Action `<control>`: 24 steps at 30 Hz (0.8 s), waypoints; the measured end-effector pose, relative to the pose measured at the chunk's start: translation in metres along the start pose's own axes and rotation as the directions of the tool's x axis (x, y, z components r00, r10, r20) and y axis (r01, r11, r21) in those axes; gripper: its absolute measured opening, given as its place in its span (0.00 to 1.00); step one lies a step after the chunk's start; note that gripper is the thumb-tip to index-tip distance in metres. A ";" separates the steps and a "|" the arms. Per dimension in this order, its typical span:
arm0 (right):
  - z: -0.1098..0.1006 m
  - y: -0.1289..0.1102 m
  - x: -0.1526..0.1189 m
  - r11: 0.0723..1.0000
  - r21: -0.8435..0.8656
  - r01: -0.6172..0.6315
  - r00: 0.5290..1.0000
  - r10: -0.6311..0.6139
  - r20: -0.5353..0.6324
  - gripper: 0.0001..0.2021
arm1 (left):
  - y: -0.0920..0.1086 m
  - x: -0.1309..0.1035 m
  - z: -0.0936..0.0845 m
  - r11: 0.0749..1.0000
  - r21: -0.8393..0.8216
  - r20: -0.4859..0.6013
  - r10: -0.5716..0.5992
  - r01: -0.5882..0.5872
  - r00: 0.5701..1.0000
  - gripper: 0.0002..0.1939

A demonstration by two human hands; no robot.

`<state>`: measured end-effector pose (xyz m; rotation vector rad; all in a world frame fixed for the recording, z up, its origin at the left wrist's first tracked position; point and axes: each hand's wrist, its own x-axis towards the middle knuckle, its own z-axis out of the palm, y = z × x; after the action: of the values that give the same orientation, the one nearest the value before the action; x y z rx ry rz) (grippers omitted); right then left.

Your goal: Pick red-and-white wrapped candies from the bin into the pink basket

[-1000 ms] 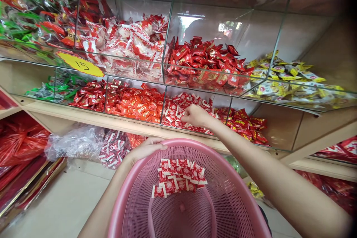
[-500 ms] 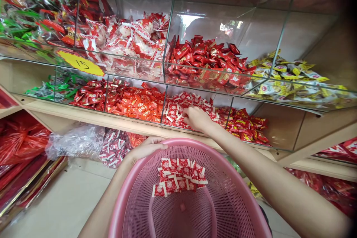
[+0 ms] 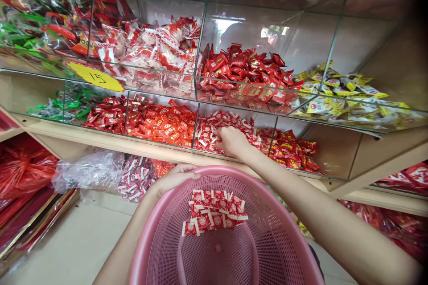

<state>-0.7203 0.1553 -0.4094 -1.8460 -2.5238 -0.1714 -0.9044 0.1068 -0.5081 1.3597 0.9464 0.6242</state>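
My left hand (image 3: 177, 176) is closed over the left rim of a pink mesh plastic basket (image 3: 150, 231), which is tipped toward me. Inside, red-and-white wrapped candies (image 3: 214, 209) lie in overlapping rows against the far wall. My right hand (image 3: 232, 143) reaches over the basket into a lower shelf compartment with a pile of the same kind of wrapped candies (image 3: 205, 136). Its fingers are curled down and drawn together at the candies. The fingertips are partly hidden, so whatever is between them does not show.
Glass dividers separate orange-red candies (image 3: 167, 122) on the left and red-yellow candies (image 3: 290, 151) on the right. Above, a glass-fronted shelf holds red packets (image 3: 247, 67), and a yellow price tag (image 3: 95, 76) hangs from it. Clear plastic bags (image 3: 88, 169) lie below the wooden shelf edge.
The view has shifted very slightly. My right hand stays at the same candy pile with its fingers curled a little more. My left hand and the basket look unchanged.
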 end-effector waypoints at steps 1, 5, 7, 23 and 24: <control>-0.001 0.000 -0.001 1.000 0.008 -0.007 1.000 0.007 -0.003 0.11 | 0.000 0.000 0.000 1.000 0.005 -0.007 -0.007 0.007 1.000 0.17; 0.000 -0.001 -0.002 0.997 0.034 -0.067 0.996 0.065 0.060 0.14 | 0.002 -0.001 0.001 1.000 0.000 -0.016 -0.024 0.024 1.000 0.17; 0.001 -0.002 -0.001 0.994 0.040 -0.098 0.990 0.094 0.101 0.15 | 0.003 -0.001 0.001 0.999 -0.010 -0.014 -0.031 0.031 0.999 0.17; 0.004 0.015 -0.013 0.997 0.061 -0.047 0.996 0.042 0.085 0.10 | 0.005 -0.003 0.003 0.999 -0.007 -0.034 -0.037 0.037 0.999 0.15; 0.005 0.016 -0.014 0.996 0.067 -0.055 0.995 0.049 0.085 0.10 | 0.004 -0.003 0.003 1.000 -0.007 -0.037 -0.029 0.029 0.999 0.15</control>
<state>-0.7003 0.1476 -0.4141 -1.9296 -2.4968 -0.0065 -0.9027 0.1038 -0.5039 1.3301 0.9914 0.6316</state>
